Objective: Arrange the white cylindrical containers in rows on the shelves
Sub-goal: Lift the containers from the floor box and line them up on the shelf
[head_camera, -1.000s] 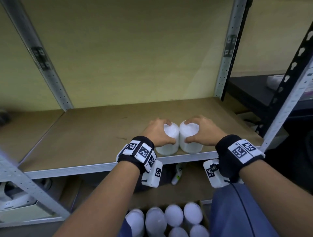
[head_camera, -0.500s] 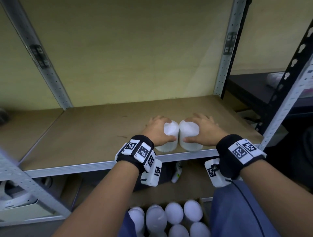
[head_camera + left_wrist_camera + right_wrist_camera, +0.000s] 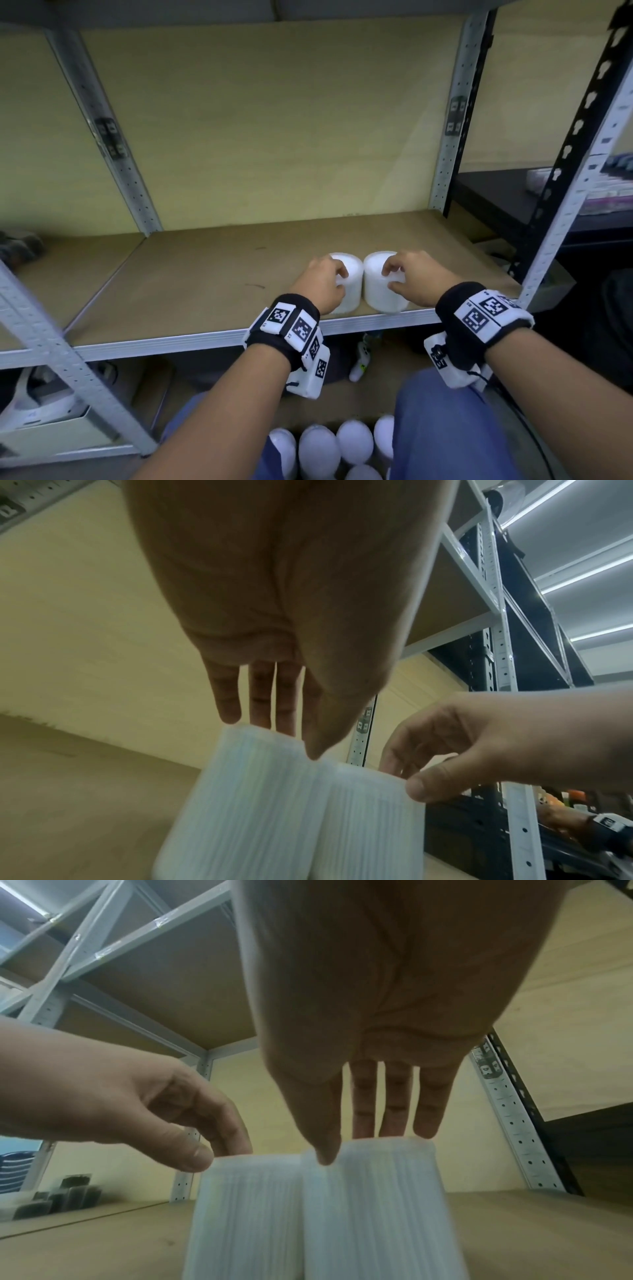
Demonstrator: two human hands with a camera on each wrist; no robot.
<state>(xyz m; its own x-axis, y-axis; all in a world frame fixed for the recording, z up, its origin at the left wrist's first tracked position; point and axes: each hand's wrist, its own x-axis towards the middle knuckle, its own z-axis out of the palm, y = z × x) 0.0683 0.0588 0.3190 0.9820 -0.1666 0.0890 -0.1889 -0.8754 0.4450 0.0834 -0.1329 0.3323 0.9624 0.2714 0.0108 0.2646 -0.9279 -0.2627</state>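
Two white ribbed cylindrical containers stand upright and touching near the front edge of the brown shelf board (image 3: 205,274). My left hand (image 3: 329,277) hovers over the left container (image 3: 351,270), fingertips just on its top rim. My right hand (image 3: 394,277) does the same over the right container (image 3: 380,294). In the left wrist view my left hand (image 3: 287,737) points straight fingers down at the left container (image 3: 240,804). In the right wrist view my right hand (image 3: 359,1139) brushes the rim of the right container (image 3: 377,1204). Neither hand wraps a container.
Several more white containers (image 3: 342,445) stand in a box below, by my knees. Grey uprights (image 3: 445,137) frame the bay, and one slants across the front left (image 3: 51,342). A black rack (image 3: 513,192) stands to the right. Bare shelf board stretches left of and behind the pair.
Both hands have let go of the containers' sides and risen, with only fingertips at the top rims. The two containers stay put side by side.
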